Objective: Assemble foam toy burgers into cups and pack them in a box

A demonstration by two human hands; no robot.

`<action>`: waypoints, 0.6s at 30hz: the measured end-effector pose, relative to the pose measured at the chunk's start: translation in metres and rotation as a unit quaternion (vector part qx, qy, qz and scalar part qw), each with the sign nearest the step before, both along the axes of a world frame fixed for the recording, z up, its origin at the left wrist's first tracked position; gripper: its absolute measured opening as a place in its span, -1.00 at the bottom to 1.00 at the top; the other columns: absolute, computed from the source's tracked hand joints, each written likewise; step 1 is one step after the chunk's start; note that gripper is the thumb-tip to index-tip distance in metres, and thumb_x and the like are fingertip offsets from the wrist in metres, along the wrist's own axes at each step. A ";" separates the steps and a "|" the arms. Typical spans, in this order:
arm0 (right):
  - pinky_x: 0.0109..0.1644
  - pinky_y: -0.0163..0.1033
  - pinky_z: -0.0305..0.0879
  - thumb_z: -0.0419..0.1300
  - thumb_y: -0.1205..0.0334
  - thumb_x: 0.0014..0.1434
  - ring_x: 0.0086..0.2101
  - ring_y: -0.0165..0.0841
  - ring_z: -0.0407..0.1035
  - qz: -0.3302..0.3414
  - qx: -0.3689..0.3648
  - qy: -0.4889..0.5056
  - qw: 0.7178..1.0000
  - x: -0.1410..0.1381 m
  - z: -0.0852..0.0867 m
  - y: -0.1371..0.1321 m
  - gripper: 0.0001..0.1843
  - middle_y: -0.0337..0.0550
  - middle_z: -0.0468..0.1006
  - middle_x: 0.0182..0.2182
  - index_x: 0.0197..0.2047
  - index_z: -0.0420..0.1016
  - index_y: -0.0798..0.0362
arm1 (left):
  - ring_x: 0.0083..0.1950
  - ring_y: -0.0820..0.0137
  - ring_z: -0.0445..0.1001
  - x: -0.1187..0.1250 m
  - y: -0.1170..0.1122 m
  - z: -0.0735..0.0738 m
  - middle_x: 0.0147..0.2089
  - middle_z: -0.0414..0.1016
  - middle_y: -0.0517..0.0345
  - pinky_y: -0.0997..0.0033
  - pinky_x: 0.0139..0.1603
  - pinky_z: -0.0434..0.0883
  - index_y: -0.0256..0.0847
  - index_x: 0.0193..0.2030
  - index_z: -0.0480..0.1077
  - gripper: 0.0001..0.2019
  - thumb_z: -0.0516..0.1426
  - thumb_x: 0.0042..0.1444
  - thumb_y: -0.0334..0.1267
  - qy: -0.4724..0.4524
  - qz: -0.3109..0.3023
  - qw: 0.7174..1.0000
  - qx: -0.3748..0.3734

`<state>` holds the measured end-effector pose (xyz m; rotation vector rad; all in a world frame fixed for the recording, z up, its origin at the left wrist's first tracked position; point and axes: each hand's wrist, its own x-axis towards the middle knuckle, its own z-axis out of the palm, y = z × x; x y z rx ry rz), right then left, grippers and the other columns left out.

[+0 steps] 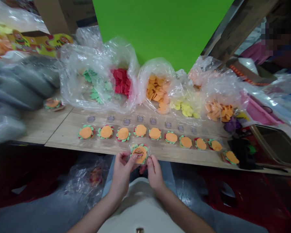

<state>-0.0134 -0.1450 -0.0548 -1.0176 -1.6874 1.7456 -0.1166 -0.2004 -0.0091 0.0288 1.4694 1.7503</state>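
Clear plastic encases the layered, round orange-topped burger pack (142,150) with green frills, held at the front edge of the pale wood-grain surface (65,139). The left hand (122,165) clasps its left side, thumb across the top; the right hand (154,168) pinches its right corner. Uneven squeezing could skew the layers; a forward slip could knock the similar packs (155,133) lined up behind.
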 end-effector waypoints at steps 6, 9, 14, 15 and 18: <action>-0.45 -0.31 0.22 -0.17 -0.11 0.21 -0.52 -0.40 0.24 0.054 -0.013 0.003 0.998 -0.006 0.008 0.038 -0.60 -0.24 0.30 -0.53 -0.42 0.20 0.01 | -0.06 0.30 0.39 -0.015 -0.007 -0.001 -0.01 0.37 0.10 0.36 -0.16 0.41 -0.14 -0.04 0.24 -0.53 0.24 -0.13 -0.22 0.075 -0.049 0.996 0.006; -0.49 -0.35 0.12 -0.09 -0.11 0.18 -0.57 -0.45 0.13 0.025 0.084 -0.038 0.995 -0.023 0.020 0.060 -0.58 -0.31 0.18 -0.62 -0.51 0.18 0.04 | -0.10 0.32 0.41 -0.020 -0.003 0.004 -0.04 0.36 0.09 0.36 -0.13 0.40 -0.17 -0.07 0.26 -0.56 0.24 -0.14 -0.26 0.126 -0.089 0.988 0.018; -0.48 -0.36 0.02 -0.09 -0.03 0.19 -0.57 -0.47 0.07 0.070 0.172 -0.033 0.982 -0.039 0.028 0.068 -0.55 -0.32 0.13 -0.66 -0.62 0.13 0.06 | -0.11 0.30 0.42 -0.024 -0.001 0.016 -0.09 0.39 0.09 0.34 -0.12 0.39 -0.18 -0.08 0.29 -0.55 0.25 -0.16 -0.24 0.130 -0.105 0.986 0.001; -0.49 -0.35 0.01 -0.10 -0.03 0.20 -0.57 -0.47 0.06 0.064 0.178 -0.028 0.982 -0.039 0.027 0.067 -0.54 -0.32 0.11 -0.67 -0.63 0.10 0.05 | -0.10 0.30 0.42 -0.024 -0.002 0.017 -0.09 0.40 0.08 0.35 -0.12 0.38 -0.17 -0.07 0.30 -0.54 0.26 -0.17 -0.24 0.120 -0.109 0.987 0.003; -0.49 -0.35 0.00 -0.10 -0.03 0.19 -0.57 -0.46 0.04 0.016 0.175 -0.028 0.984 -0.035 0.019 0.061 -0.54 -0.32 0.09 -0.68 -0.64 0.07 0.04 | -0.06 0.29 0.40 -0.021 -0.011 0.015 -0.03 0.40 0.08 0.38 -0.14 0.38 -0.12 -0.05 0.30 -0.55 0.24 -0.14 -0.21 0.052 -0.098 0.993 0.029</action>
